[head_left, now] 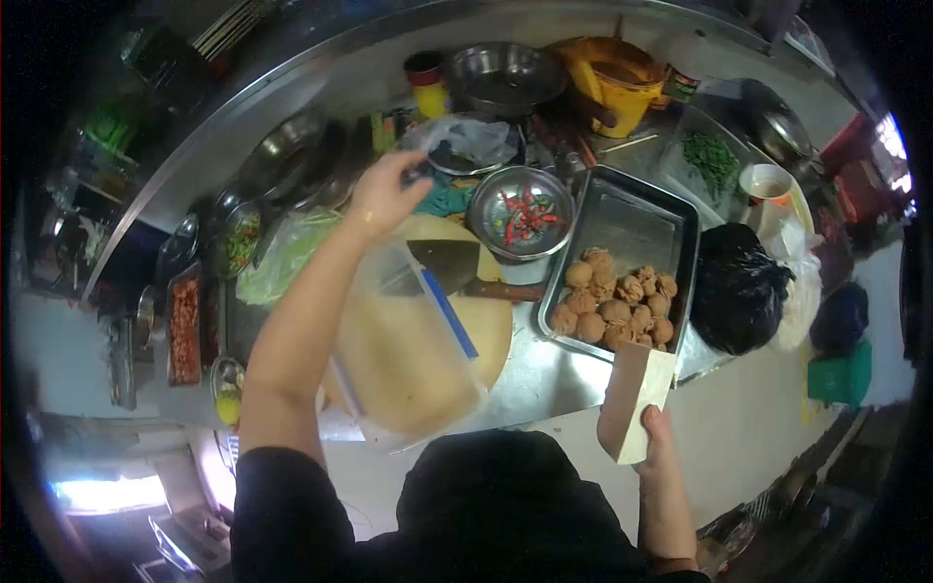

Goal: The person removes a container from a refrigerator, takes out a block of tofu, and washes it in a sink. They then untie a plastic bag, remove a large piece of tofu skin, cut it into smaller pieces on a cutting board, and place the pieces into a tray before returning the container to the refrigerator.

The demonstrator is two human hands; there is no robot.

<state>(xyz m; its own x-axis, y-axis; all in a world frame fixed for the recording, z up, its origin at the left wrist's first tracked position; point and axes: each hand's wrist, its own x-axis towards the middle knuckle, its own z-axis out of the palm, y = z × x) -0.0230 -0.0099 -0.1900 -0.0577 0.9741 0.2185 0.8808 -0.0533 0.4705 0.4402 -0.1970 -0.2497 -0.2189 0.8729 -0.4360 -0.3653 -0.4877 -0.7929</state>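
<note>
My left hand (384, 194) reaches out over the board's far side, thumb and fingers apart, near a clear plastic bag (476, 139) on a bowl. Below that forearm, a translucent plastic box or lid (403, 345) with blue edge clips lies over the round cutting board (496, 340). A cleaver (505, 290) with a wooden handle rests at the board's far right. My right hand (658, 437) grips an open-topped paper box (641, 398), pale outside and brown on one face, at the near edge of a metal tray (637, 209). Brown round balls (617, 311) fill the tray's near half.
A metal bowl of cut red chillies (530, 216) stands left of the tray. Black plastic bag (741, 287) and chopped greens (712, 160) are on the right. Behind stand a steel basin (505, 78) and yellow pot (622, 92). Leafy greens (287, 257) and a red-filled tray (185, 325) lie left.
</note>
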